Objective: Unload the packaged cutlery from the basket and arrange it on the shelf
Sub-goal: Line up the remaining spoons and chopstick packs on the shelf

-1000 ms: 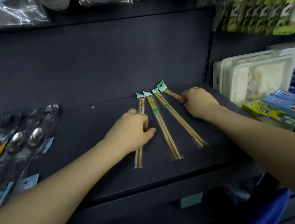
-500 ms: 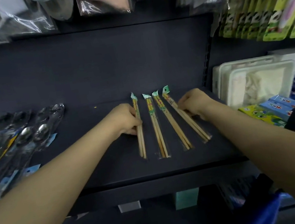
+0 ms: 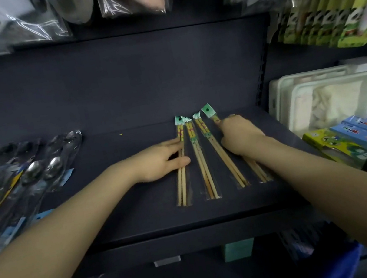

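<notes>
Four chopstick packs (image 3: 202,160) flat on shelf (image 3: 128,209); light, stiff, slick film. Left hand (image 3: 159,161) open, fingers on leftmost pack; right hand (image 3: 239,139) curled over rightmost. Pinch mid-length.

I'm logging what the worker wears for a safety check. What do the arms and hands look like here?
Both forearms are bare to the frame edge: no sleeves show. The left hand and right hand wear no gloves. No watch, bracelet or ring is visible on the wrists or fingers.
</notes>
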Motion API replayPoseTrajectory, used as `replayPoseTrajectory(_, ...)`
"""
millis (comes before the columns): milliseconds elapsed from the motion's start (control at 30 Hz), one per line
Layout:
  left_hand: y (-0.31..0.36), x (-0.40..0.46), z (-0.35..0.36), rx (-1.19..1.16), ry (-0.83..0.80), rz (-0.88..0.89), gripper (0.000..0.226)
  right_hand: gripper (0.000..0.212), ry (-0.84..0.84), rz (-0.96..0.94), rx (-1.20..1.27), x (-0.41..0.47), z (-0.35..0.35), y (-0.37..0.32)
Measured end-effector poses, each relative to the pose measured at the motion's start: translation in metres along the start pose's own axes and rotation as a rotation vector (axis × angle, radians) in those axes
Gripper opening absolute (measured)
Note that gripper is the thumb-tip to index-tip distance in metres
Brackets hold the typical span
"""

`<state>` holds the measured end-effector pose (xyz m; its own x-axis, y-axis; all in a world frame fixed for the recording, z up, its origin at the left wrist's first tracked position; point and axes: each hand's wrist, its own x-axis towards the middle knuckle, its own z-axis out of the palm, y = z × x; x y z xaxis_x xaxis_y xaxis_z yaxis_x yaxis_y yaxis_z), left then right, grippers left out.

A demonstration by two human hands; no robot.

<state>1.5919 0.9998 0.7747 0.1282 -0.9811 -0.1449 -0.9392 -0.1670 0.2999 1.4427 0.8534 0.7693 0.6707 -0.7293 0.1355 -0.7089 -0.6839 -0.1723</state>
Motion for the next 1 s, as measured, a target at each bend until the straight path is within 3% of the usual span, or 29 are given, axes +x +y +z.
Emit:
replayPoseTrajectory(100, -0.003, 0.001, 0.001, 0.008, -0.113, 0.018, 0.075, 0.029, -0.026, -0.067, 0.201, -0.001, -0.004, -0.001)
replayPoseTrajectory(233, 0.005, 0.007, 0.005, 0.143, -0.051, 0.023, 0.076, 0.034, 0.048, -0.092, 0.338, -0.013, -0.016, 0.012)
replayPoseTrajectory(400, 0.008, 0.017, 0.011, 0.117, -0.041, 0.045, 0.070, 0.058, -0.291, -0.277, 0.170, -0.039, -0.001, 0.010)
replayPoseTrajectory(733, 0.047, 0.050, 0.016, 0.207, -0.002, 0.029, 0.072, 0.058, -0.242, -0.087, 0.057, -0.035, -0.002, 0.031)
replayPoseTrajectory(867, 0.063, 0.066, 0.021, 0.167, 0.015, 0.029, 0.071, 0.054, -0.163, 0.018, 0.091, -0.032, 0.000, 0.048)
replayPoseTrajectory(1000, 0.067, 0.072, 0.023, 0.079, 0.024, 0.044, 0.070, 0.054, -0.146, 0.005, 0.161, -0.033, -0.001, 0.052)
